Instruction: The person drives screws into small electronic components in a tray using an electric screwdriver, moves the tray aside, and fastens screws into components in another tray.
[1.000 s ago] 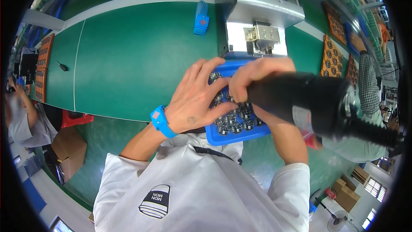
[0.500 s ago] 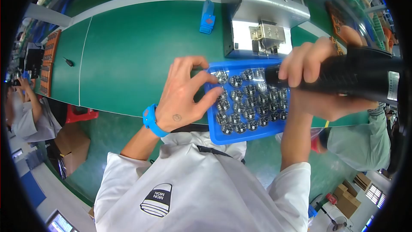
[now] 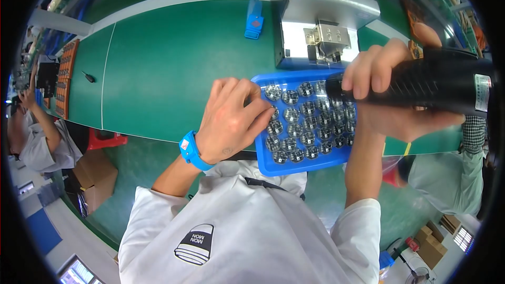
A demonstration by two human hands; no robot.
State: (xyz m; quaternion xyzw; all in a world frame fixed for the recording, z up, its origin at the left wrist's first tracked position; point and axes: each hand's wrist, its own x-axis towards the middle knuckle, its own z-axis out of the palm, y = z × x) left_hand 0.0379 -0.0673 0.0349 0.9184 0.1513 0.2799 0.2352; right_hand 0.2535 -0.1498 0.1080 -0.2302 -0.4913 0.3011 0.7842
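Note:
A blue tray (image 3: 305,167) holds several rows of small round circuit parts (image 3: 310,122) with clear, shiny surfaces. My left hand (image 3: 231,118) reaches over the tray's left rim, thumb and index fingertip pinched at one round part in the left column; the fingertips partly hide it. A blue wrist strap (image 3: 190,151) circles my left wrist. Wrapped in my right hand (image 3: 384,81) is a thick black handheld tool (image 3: 426,85), seemingly a blower, with a white label. Its narrow front end hangs over the tray's upper right, covering some parts there.
Behind the tray stands a metal machine (image 3: 331,39). On the green table (image 3: 173,63) lie a blue wrist strap (image 3: 254,18), a small dark screwdriver (image 3: 88,77) and an orange rack of parts (image 3: 66,79). Another person (image 3: 44,137) works at the far left.
My left thumb and index finger have come together at a round part, where they stood apart before. My right hand keeps the black tool over the tray. The view has shifted slightly.

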